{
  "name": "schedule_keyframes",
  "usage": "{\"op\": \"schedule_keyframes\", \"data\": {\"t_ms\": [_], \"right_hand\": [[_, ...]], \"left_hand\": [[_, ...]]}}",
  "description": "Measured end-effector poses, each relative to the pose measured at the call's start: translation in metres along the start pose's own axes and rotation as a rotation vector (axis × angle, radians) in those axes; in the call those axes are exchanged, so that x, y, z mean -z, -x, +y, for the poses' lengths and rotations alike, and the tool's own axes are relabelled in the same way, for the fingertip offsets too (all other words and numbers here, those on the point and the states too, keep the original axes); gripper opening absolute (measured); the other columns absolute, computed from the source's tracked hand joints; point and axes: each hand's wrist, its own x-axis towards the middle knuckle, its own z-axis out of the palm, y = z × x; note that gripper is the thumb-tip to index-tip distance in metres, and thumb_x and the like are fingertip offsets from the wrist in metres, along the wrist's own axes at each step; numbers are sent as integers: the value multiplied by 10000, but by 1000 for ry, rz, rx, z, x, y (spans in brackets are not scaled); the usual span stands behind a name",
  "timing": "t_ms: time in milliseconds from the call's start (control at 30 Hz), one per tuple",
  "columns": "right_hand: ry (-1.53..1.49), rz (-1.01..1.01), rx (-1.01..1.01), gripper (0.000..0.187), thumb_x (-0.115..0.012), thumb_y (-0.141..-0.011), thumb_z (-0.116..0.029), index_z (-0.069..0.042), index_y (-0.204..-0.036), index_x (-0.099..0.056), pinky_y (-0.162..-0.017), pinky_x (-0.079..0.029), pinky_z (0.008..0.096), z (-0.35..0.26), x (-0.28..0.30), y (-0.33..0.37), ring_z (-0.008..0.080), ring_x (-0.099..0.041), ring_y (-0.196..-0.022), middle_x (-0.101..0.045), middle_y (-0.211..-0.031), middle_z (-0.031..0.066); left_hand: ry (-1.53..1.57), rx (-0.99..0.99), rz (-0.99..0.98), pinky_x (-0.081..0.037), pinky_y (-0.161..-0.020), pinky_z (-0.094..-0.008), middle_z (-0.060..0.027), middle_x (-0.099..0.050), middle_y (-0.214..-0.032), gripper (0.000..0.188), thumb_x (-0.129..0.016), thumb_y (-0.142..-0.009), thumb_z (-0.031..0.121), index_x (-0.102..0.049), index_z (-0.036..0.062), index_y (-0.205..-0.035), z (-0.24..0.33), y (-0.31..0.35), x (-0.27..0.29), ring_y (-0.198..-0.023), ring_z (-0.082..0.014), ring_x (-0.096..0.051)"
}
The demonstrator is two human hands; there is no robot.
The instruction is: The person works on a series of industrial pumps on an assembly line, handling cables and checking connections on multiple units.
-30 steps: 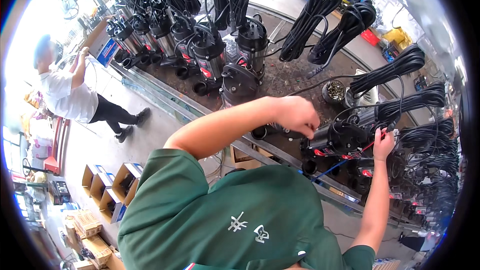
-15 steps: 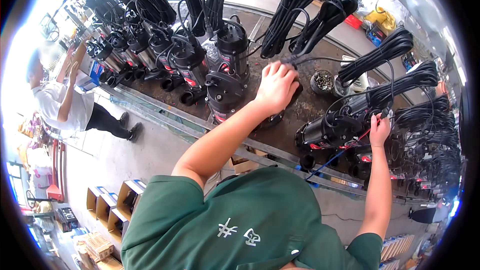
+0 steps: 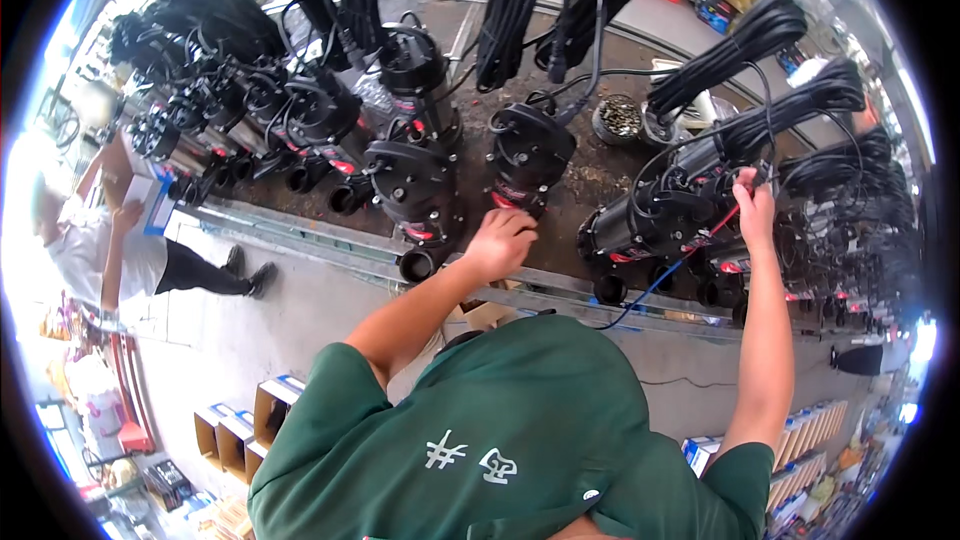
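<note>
A black submersible pump (image 3: 530, 145) with a red label stands mid-bench, its cable rising from the top. My left hand (image 3: 503, 245) is at the pump's lower near side with fingers curled against it, covering the spot where neighbouring pumps show an outlet. To the right, another pump (image 3: 640, 225) leans over with its cable bundle (image 3: 735, 45) beyond it. My right hand (image 3: 756, 205) is closed in a pinch by the upper end of the pumps there; what it pinches is too small to tell. A red lead (image 3: 725, 221) and a blue lead (image 3: 655, 287) run below it.
A row of pumps (image 3: 330, 120) with coiled cables lines the bench to the left; more crowd the right. A tin of small metal parts (image 3: 620, 118) stands behind the middle pump. A person in a white shirt (image 3: 130, 250) holds a box at far left. Cartons (image 3: 228, 440) sit on the floor.
My left hand has come off the middle pump's top and cable, down toward me to its lower side, so the pump now shows. My right hand stays by the right-hand pumps. The view has shifted.
</note>
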Motion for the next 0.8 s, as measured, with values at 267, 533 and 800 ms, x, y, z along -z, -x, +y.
{"op": "schedule_keyframes", "data": {"t_ms": [267, 533, 800], "right_hand": [[-717, 159, -139, 859, -502, -791, 168, -100, -1581, -302, -707, -549, 290, -102, -9, 8, 160, -648, -795, -636, -1179, 138], [-706, 192, -275, 500, -690, -876, -27, -36, -1350, -529, -597, -432, 205, -125, 6, 30, 58, -521, -711, -600, -991, -3], [-471, 345, -239, 230, -734, -964, -187, 24, -1026, -669, -668, -460, 213, -135, -3, 30, 33, -561, -745, -627, -923, -3]], "left_hand": [[-221, 160, -148, -428, -1014, -475, -57, -640, -1108, 244, -706, -826, 203, -716, 113, -1053, -32, 22, -22, -1154, -301, -561], [-335, 145, -31, -449, -925, -468, -38, -633, -1019, 230, -718, -764, 163, -723, 143, -993, -33, 19, -38, -1072, -294, -588], [-347, 146, -78, -438, -930, -458, -17, -632, -1037, 219, -724, -807, 193, -729, 155, -1023, -31, 17, -40, -1097, -273, -574]]}}
